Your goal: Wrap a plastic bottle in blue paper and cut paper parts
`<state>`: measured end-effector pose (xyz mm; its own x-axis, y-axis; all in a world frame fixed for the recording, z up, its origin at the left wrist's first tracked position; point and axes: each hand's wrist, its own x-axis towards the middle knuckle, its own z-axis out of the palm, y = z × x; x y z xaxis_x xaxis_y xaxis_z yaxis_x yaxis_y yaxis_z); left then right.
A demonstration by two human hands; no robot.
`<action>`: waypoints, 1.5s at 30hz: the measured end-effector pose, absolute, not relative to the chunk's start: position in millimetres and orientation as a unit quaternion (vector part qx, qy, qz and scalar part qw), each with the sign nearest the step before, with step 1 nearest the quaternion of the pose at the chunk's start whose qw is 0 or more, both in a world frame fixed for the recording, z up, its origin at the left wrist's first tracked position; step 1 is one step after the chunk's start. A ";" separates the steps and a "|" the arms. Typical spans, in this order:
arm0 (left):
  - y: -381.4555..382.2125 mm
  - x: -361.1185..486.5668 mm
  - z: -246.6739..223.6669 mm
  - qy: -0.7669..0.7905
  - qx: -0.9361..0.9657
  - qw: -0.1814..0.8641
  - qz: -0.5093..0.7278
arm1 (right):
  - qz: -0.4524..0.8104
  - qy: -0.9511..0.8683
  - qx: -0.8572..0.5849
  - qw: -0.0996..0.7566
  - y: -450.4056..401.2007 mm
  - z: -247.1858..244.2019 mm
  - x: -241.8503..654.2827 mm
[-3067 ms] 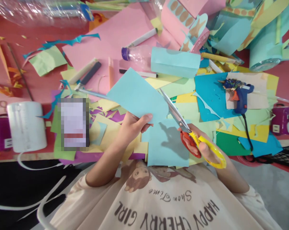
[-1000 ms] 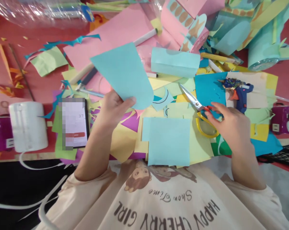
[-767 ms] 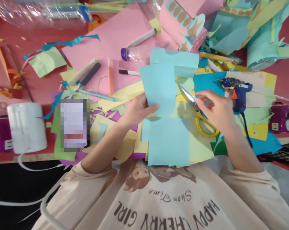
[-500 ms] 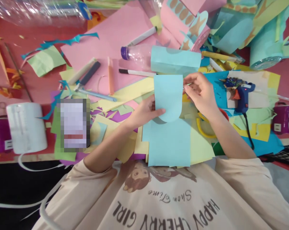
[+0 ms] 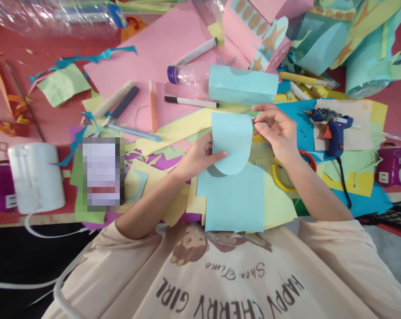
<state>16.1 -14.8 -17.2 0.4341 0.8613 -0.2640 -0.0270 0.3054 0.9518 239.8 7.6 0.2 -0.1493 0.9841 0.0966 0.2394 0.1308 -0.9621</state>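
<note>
A light-blue piece of paper (image 5: 231, 141) with a rounded lower end is raised over the papers in front of me. My left hand (image 5: 203, 153) grips its left edge, thumb on the front and the other fingers behind. My right hand (image 5: 275, 128) is pinched at the paper's upper right edge, where something small and thin shows between the fingertips; I cannot make out what. The upper right corner now looks rounded. Below lies a larger light-blue sheet (image 5: 235, 204) on pale yellow paper. Scissors with yellow and red handles (image 5: 282, 179) are partly hidden under my right forearm.
A purple-capped bottle (image 5: 190, 74) wrapped in light-blue paper lies beyond my hands. To the right rests a blue glue gun (image 5: 336, 133) with its cord. At left are a phone (image 5: 102, 173) and a white device (image 5: 37, 177). Markers and paper scraps cover the table.
The upper right corner of the held paper has gone from square to rounded. The paper's top edge sits slightly lower, and my right hand has shifted a little down.
</note>
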 end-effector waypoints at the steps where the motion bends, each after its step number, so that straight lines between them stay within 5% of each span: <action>1: -14.7 16.2 -16.4 0.421 0.495 0.688 0.323 | 0.434 -0.624 -0.493 0.424 7.4 -0.4 240.7; 18: -13.6 15.2 -22.5 0.434 0.517 0.677 0.294 | 0.436 -0.645 -0.463 0.424 8.5 4.3 239.1; 45: 0.4 10.0 -28.7 0.392 0.556 0.552 0.482 | 0.499 -0.596 -0.488 0.398 6.8 -1.2 242.0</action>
<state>10.0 0.4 -28.7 0.2285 0.9681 0.1031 -0.0967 -0.0828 0.9919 242.0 6.8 -1.2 -0.2072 0.9782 -0.0115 0.1840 0.0274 -0.9825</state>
